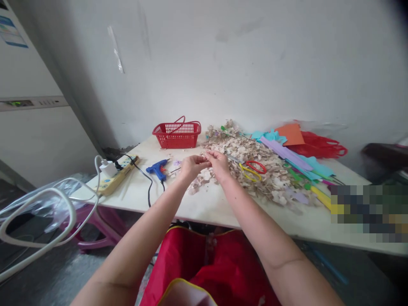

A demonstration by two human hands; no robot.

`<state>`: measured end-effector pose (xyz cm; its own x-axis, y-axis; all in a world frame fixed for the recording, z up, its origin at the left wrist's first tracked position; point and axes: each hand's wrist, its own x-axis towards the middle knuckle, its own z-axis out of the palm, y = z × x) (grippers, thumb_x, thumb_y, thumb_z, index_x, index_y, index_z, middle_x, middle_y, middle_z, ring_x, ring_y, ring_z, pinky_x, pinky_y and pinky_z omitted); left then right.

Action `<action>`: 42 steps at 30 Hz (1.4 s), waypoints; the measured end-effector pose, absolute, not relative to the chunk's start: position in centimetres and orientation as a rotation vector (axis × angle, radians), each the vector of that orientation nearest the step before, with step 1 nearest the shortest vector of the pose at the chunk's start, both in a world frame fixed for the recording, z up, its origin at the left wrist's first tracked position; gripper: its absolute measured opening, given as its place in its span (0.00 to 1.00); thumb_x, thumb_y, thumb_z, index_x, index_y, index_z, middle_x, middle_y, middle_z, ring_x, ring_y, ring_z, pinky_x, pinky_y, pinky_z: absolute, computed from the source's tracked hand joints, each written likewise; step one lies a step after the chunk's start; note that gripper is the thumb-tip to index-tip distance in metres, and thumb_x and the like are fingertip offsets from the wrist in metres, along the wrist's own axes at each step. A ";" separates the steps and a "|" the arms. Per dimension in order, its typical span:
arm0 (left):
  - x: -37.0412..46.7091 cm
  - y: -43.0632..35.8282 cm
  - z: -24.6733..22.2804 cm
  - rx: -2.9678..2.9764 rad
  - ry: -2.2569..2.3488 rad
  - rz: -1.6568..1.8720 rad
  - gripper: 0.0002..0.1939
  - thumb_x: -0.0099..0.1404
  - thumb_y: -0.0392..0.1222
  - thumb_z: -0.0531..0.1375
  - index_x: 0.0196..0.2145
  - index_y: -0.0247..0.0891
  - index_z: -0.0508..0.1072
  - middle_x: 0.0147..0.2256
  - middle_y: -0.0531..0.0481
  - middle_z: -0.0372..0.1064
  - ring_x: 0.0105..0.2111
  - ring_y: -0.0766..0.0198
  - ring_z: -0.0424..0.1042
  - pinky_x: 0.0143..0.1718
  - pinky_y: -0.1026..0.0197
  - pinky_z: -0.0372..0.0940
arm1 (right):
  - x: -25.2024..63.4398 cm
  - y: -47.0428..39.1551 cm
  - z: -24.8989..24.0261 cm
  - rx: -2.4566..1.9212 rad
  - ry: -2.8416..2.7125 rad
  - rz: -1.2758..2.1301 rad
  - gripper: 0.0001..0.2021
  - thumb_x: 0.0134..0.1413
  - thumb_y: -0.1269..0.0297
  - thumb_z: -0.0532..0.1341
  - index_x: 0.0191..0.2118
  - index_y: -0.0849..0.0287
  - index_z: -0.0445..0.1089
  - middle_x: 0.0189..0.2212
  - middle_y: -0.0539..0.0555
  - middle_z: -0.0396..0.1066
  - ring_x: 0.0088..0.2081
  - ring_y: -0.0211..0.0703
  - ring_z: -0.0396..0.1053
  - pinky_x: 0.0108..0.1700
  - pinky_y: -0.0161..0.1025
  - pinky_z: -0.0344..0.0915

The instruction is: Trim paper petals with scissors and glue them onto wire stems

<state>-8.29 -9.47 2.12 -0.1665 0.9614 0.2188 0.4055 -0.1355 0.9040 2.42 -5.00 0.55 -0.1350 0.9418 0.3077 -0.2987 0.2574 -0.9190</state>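
My left hand (191,166) and my right hand (218,165) meet over the table, fingertips pinched close together. Whatever lies between the fingers is too small to make out. Just beyond and to the right spreads a heap of pale dried-looking petals (251,148), with some loose petals under my hands. Scissors (251,170) with red and yellow handles rest on the heap, to the right of my right hand. A blue glue gun (157,168) lies to the left of my left hand, beside a thin dark stem and a small lilac piece (177,163).
A red plastic basket (177,138) stands at the back. Left are a power strip (117,176) with plugs and white cable loops (72,212). At right lie lilac strips (287,154), an orange sheet (290,134) and a red plastic bag (318,145). A purple stool (98,225) stands below.
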 end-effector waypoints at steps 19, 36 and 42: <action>-5.7 -16.0 -0.6 1.487 1.357 1.325 0.17 0.52 0.52 0.58 0.24 0.33 0.72 0.24 0.45 0.72 0.27 0.63 0.72 0.25 0.65 0.63 | 6.1 -14.3 -0.6 -0.734 -1.138 1.301 0.09 0.37 0.60 0.64 0.28 0.57 0.71 0.25 0.49 0.73 0.21 0.39 0.68 0.26 0.38 0.67; -2.6 -18.1 -0.3 1.617 1.370 1.243 0.23 0.59 0.57 0.45 0.18 0.37 0.62 0.14 0.53 0.59 0.14 0.69 0.60 0.17 0.66 0.57 | 9.2 -16.8 -2.8 -0.759 -1.364 1.139 0.13 0.43 0.60 0.60 0.38 0.56 0.71 0.27 0.48 0.68 0.25 0.33 0.62 0.25 0.31 0.60; -1.8 -18.6 -1.3 1.253 1.009 1.409 0.18 0.53 0.55 0.56 0.28 0.35 0.65 0.22 0.53 0.63 0.23 0.67 0.65 0.21 0.66 0.62 | 9.3 -17.5 -2.7 -0.708 -1.444 0.954 0.13 0.45 0.60 0.60 0.38 0.56 0.73 0.43 0.54 0.68 0.41 0.41 0.66 0.40 0.35 0.64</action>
